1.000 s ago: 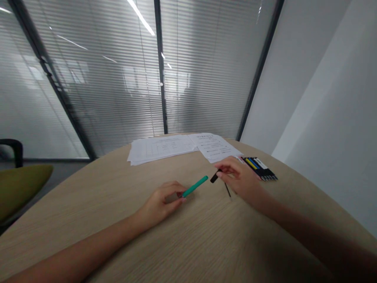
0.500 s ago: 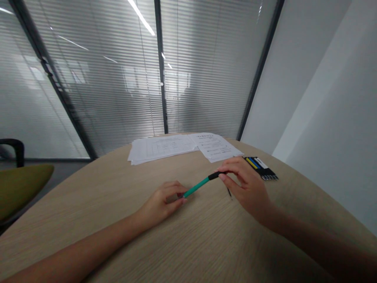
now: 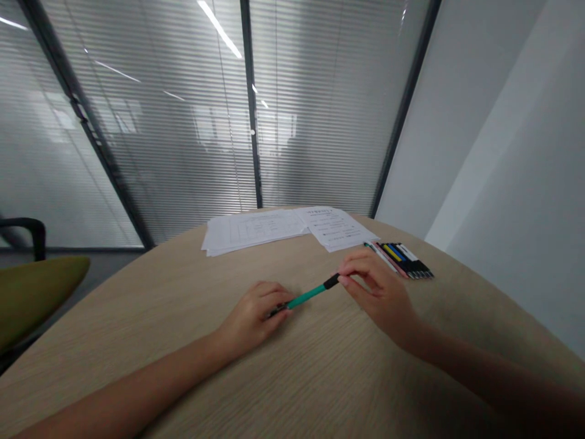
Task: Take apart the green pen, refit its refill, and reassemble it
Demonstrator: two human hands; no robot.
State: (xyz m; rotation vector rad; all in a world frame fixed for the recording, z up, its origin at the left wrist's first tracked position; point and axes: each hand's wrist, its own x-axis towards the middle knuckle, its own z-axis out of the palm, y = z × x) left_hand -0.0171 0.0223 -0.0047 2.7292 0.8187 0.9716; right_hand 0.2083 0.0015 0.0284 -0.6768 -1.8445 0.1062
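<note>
A green pen (image 3: 307,296) with a black grip section slants between my two hands, just above the wooden table (image 3: 219,396). My left hand (image 3: 256,314) pinches its clip end between thumb and fingers. At the other end, the thumb and fingertips of my right hand (image 3: 379,296) close on the tip beyond the black grip and cover it. Behind my right hand lies a row of several pens (image 3: 402,261) side by side, with black, yellow, blue, white and reddish parts; the hand hides some of them.
Printed paper sheets (image 3: 256,230) lie at the table's far side, one sheet (image 3: 338,228) overlapping to the right. A green chair (image 3: 41,286) with a black armrest stands at the left. Beyond the table are a glass partition with blinds (image 3: 183,152) and a white wall (image 3: 516,183).
The pen now lies flatter, its grip end slightly lower. My right hand has shifted a little left and down, uncovering more of the pen row. A thin dark piece below it is no longer visible.
</note>
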